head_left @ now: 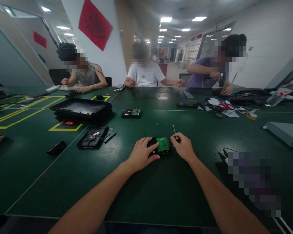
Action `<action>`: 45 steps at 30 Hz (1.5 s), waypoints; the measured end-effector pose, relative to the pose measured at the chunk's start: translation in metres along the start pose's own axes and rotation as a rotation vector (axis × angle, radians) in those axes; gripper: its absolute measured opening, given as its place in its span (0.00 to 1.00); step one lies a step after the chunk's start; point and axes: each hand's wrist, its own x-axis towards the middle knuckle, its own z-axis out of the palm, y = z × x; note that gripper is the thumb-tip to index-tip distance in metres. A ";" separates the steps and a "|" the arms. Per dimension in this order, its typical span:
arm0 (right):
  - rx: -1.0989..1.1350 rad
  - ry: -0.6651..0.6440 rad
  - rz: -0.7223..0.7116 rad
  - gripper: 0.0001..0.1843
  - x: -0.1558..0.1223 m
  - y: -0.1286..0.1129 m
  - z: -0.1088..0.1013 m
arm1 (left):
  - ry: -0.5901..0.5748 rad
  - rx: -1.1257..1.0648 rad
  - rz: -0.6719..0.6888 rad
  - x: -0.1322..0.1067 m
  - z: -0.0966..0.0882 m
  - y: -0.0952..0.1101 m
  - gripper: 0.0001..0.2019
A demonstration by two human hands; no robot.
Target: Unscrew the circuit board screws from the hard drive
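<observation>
A hard drive (163, 145) with a green circuit board lies flat on the green table in front of me. My left hand (143, 152) grips it from the left, fingers over its top and thumb along the near edge. Just off the drive's right side, my right hand (184, 146) is closed round a screwdriver (177, 138) with a yellow and black handle. Its thin shaft points up and away from the drive. Several tiny screws (155, 125) lie on the table beyond the drive. A second hard drive (131, 112) rests farther back.
To the left are an opened black casing (91, 138), a loose circuit board (110, 135), a black oblong object (56, 148) and a large black tray (81, 109). Three people sit across the table. At right stand a grey box (284, 133) and a plastic bottle (280, 94).
</observation>
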 end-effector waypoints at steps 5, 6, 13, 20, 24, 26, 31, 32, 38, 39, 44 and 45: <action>0.102 -0.151 -0.026 0.13 -0.001 -0.002 -0.001 | 0.009 -0.031 0.023 0.000 0.002 -0.003 0.29; 0.124 -0.173 -0.031 0.12 -0.001 -0.002 0.000 | 0.012 -0.039 0.026 0.000 0.002 -0.004 0.29; 0.123 -0.257 -0.065 0.12 0.002 -0.005 -0.002 | 0.016 -0.094 0.046 0.000 0.003 -0.007 0.30; -0.066 -0.204 -0.068 0.09 0.003 -0.003 -0.008 | 0.006 -0.145 0.099 0.002 0.008 -0.010 0.30; -0.143 -0.141 -0.012 0.09 0.004 0.005 -0.013 | 0.068 -0.104 0.041 0.003 0.007 -0.014 0.28; -0.147 -0.140 0.019 0.08 0.004 0.009 -0.016 | 0.084 -0.079 -0.006 0.003 0.005 -0.015 0.26; -0.071 -0.200 0.094 0.08 0.001 0.010 -0.018 | 0.064 -0.060 -0.031 0.002 0.002 -0.007 0.23; -0.049 -0.208 0.103 0.08 0.000 0.009 -0.018 | 0.063 -0.070 -0.023 0.001 0.001 -0.003 0.24; 0.006 -0.241 0.101 0.07 -0.004 0.002 -0.014 | 0.035 -0.117 0.042 0.000 -0.005 0.030 0.21; 0.017 -0.263 0.094 0.07 -0.006 0.000 -0.013 | 0.015 -0.114 0.058 0.000 -0.006 0.032 0.22; 0.110 -0.351 0.075 0.07 -0.010 -0.007 -0.007 | -0.019 -0.086 0.046 -0.002 -0.006 0.031 0.30; 0.124 -0.355 0.082 0.06 -0.010 -0.007 -0.006 | -0.022 -0.078 0.046 -0.002 -0.006 0.030 0.30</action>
